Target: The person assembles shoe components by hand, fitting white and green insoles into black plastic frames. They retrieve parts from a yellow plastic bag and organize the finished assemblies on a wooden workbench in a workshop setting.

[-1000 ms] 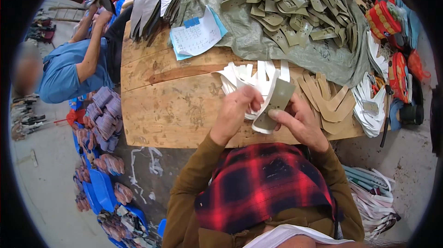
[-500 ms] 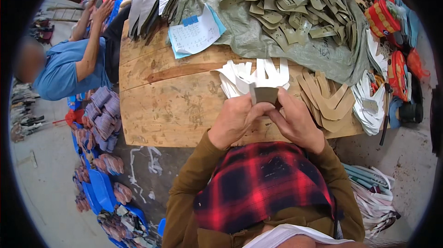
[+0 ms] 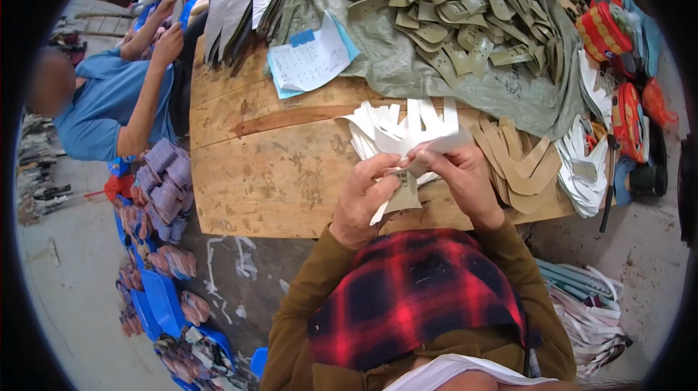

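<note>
My left hand [image 3: 365, 198] is closed on a small olive cut piece [image 3: 405, 196], which looks like leather or synthetic sheet and bears dark marks. A narrow white edge pokes out below those fingers; whether it is the same piece, I cannot tell. Beside it, my right hand [image 3: 467, 181] pinches a curved white cut piece [image 3: 452, 141], its near end meeting the olive one between my fingertips. Just beyond my hands lies a stack of white U-shaped cut pieces [image 3: 367, 123]. Tan U-shaped pieces [image 3: 529, 165] lie right of my right hand.
A large heap of olive pieces [image 3: 465, 13] covers a green woven sheet [image 3: 378, 53] at the back of the wooden table [image 3: 262, 165]. Papers [image 3: 313, 64] and grey pieces [image 3: 229, 16] lie back left. More white pieces [image 3: 582, 169] sit right. A blue-shirted person [image 3: 120, 104] works at left.
Both hands held the olive piece raised between them; now it sits lower in my left hand, while my right pinches a white piece. The person at left has moved their hands apart, holding a greyish piece.
</note>
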{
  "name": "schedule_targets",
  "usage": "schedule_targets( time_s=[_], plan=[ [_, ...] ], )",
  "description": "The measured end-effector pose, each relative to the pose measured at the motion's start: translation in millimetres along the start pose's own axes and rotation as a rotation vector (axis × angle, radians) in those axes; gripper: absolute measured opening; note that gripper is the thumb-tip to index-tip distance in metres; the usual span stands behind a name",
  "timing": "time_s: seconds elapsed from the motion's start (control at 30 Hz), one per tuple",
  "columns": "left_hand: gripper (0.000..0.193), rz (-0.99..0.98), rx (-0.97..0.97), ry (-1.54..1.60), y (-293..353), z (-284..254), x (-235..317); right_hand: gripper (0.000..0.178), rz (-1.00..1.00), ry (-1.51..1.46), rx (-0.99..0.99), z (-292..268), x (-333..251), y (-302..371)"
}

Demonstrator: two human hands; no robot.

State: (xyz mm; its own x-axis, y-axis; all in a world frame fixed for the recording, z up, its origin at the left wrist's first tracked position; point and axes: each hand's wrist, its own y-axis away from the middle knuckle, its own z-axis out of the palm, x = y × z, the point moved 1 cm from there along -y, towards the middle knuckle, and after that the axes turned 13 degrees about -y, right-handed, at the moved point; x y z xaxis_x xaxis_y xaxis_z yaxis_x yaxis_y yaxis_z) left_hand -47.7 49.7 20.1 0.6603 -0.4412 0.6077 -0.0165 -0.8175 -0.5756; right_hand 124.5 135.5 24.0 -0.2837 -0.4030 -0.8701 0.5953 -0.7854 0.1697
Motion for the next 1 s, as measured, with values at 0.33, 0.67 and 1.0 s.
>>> schedule_targets(
  time_s=[0.33,0.67,1.0],
  plan=[
    [0.026,-0.045,0.068,-0.196,7,16,-2,0.019,-0.229,0.298,0.192,22,6,9],
    [0.021,0.02,0.067,-0.285,-2,24,-10,0.023,-0.137,0.16,0.222,25,-2,16],
    [0.025,0.02,-0.1,-0.384,8,27,-18,0.033,-0.037,0.005,0.211,23,-20,22]
  ],
)
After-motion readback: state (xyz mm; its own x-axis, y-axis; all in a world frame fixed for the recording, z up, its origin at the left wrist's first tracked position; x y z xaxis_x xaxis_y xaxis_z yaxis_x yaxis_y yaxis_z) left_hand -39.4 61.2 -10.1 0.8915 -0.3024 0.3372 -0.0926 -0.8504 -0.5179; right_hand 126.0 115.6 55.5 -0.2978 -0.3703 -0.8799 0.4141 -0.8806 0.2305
